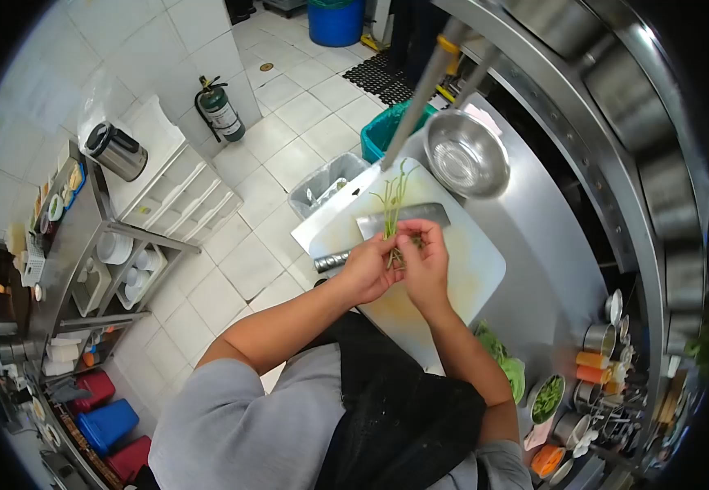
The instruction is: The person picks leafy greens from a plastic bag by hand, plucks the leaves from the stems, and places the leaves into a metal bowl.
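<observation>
A small bunch of thin green herb stems (pixel 393 200) points away from me, pinched between both hands above the white cutting board (pixel 473 257). My left hand (pixel 368 268) is closed around the lower part of the bunch. My right hand (pixel 425 263) has its fingers pressed together on the same stems, close against the left. Beneath the hands a cleaver (pixel 430 216) lies flat on the board. Its dark ridged handle (pixel 332 261) sticks out to the left, and the hands cover part of the blade. The lower stem ends show only partly between my palms.
A steel bowl (pixel 466 153) stands beyond the board, next to a metal post (pixel 424 94). Left of the board is a lined bin (pixel 326 181). Leafy greens (pixel 506 359) and a bowl of cut green vegetables (pixel 547 398) sit by my right arm. A steel shelf (pixel 665 204) borders the right.
</observation>
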### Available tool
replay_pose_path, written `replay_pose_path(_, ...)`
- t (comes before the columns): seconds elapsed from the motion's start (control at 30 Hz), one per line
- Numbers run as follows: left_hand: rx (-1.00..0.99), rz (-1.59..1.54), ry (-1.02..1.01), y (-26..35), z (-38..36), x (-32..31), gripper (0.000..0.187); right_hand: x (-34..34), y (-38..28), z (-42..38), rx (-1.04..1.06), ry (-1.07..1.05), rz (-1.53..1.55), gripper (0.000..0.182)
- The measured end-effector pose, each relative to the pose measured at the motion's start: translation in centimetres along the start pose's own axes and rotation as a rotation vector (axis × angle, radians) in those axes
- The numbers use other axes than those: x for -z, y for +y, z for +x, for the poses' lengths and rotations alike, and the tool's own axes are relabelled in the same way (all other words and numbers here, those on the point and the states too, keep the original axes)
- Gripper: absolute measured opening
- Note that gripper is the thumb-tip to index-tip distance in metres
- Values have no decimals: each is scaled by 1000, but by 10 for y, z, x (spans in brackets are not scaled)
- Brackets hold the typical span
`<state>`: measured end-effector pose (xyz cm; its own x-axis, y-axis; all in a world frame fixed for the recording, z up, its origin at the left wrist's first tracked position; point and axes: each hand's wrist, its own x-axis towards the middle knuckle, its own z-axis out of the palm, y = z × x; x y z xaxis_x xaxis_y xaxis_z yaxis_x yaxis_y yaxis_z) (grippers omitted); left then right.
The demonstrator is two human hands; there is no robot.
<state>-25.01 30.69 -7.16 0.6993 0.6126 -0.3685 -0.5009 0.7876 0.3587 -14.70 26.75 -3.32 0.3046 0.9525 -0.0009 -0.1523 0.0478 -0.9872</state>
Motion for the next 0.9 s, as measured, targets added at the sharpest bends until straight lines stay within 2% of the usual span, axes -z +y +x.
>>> replay_pose_path(0.03,-23,-57,27,12,2,3,20,-14,0,7,129,-51,-154,26)
replay_pose_path(0.07,-13,-140,29,18,11,16,21,-22,-5,11,86,-100,-244,37)
replay_pose_path(0.1,-12,-162,37,28,13,23,21,-28,-5,15,69,-111,-256,37)
replay_pose_path(0.17,-69,-82,96,53,17,34,24,-35,-6,30,316,-163,-372,37)
replay_pose_path(0.23,-71,-129,125,82,14,42,22,-28,-6,44,282,-182,-377,36)
replay_pose_path(0.3,-78,-21,167,109,18,54,20,-17,-1,53,191,-63,-190,31)
replay_pose_path(0.5,-121,250,203,161,79,96,23,27,10,31,-71,40,-181,14)
replay_pose_path(0.57,2,895,261,171,119,131,50,42,15,16,-71,92,-216,13)
replay_pose_path(0.6,12,899,253,170,132,147,50,50,17,8,-69,120,-250,12)
replay_pose_path(0.67,-97,1627,713,175,150,170,85,68,18,-9,-96,191,-225,11)
replay_pose_path(0.7,-101,1631,709,184,152,172,85,78,17,-15,-122,253,-201,11)
replay_pose_path(0.77,-166,1448,735,204,149,171,106,96,17,-30,-136,332,-185,11)
replay_pose_path(0.8,-237,1412,752,210,147,168,103,103,17,-38,-155,406,-170,12)
replay_pose_path(0.9,-291,1348,761,227,139,154,101,118,19,-54,-156,501,-112,15)
